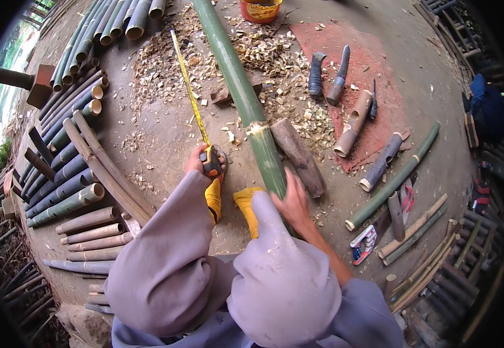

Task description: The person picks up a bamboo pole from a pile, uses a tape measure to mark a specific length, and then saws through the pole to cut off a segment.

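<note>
Two hands work low over a dirt floor strewn with wood chips (263, 55). Far left lies a stack of cut bamboo poles (66, 185), green and tan, their hollow ends facing inward. Next comes the left hand (201, 159), its fingers clenched around an orange-and-black tape measure case (211, 163); the yellow tape blade (189, 87) runs from it up and away across the chips, roughly parallel to the long green bamboo culm (237, 87). That culm stretches from the top edge down to the person's knees, and the right hand (292, 200) rests on its near end, palm down, fingers spread rather than closed around it. Just right of the culm, a short brown log (298, 156) lies touching it. Further right, on a reddish patch, sit two sheathed knives (328, 75), short bamboo sections (368, 139) and a thin green pole (394, 177).
</note>
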`<action>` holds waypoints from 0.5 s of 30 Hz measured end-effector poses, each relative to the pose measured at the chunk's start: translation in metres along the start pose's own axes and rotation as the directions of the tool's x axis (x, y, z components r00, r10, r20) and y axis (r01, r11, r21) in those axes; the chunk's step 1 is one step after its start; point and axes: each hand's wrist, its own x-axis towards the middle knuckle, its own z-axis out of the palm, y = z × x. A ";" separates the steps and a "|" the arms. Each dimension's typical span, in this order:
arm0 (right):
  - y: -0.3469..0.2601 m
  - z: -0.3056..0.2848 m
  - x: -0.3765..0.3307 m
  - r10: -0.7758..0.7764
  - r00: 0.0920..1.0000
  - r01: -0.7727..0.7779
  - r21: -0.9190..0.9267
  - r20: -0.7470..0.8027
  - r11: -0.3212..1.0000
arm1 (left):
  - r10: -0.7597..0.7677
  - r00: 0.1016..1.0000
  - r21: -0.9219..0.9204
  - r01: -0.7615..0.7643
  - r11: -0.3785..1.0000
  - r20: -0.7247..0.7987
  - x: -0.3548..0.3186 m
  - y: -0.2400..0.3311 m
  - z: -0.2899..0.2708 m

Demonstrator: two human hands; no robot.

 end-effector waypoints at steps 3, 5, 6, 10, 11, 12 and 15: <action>-0.021 0.044 0.097 -0.081 0.991 0.066 -0.136 -0.108 0.989 | 0.021 0.999 0.008 -0.020 1.000 -0.042 -0.001 -0.002 0.003; -0.035 0.052 0.126 0.031 0.997 -0.044 -0.180 -0.071 0.983 | 0.018 1.000 -0.021 -0.019 1.000 -0.020 -0.003 -0.001 -0.002; -0.039 0.054 0.133 0.087 0.995 -0.096 -0.207 -0.055 0.974 | 0.018 1.000 -0.037 -0.018 0.999 -0.006 -0.003 -0.001 -0.004; -0.036 0.049 0.135 0.096 0.995 -0.092 -0.116 0.026 0.989 | -0.001 1.000 -0.046 0.001 0.999 -0.012 0.002 -0.001 -0.013; -0.023 0.050 0.125 0.015 0.997 -0.024 -0.116 -0.079 0.993 | -0.021 1.000 -0.054 0.021 0.998 0.011 0.002 -0.001 -0.007; -0.017 0.048 0.113 0.052 0.997 -0.054 -0.029 -0.058 0.998 | 0.008 1.000 -0.041 -0.008 0.999 -0.003 0.000 -0.001 -0.004; -0.015 0.025 0.058 0.111 0.994 -0.111 0.001 0.018 0.994 | 0.038 0.999 -0.108 -0.036 0.994 0.020 -0.006 -0.001 -0.011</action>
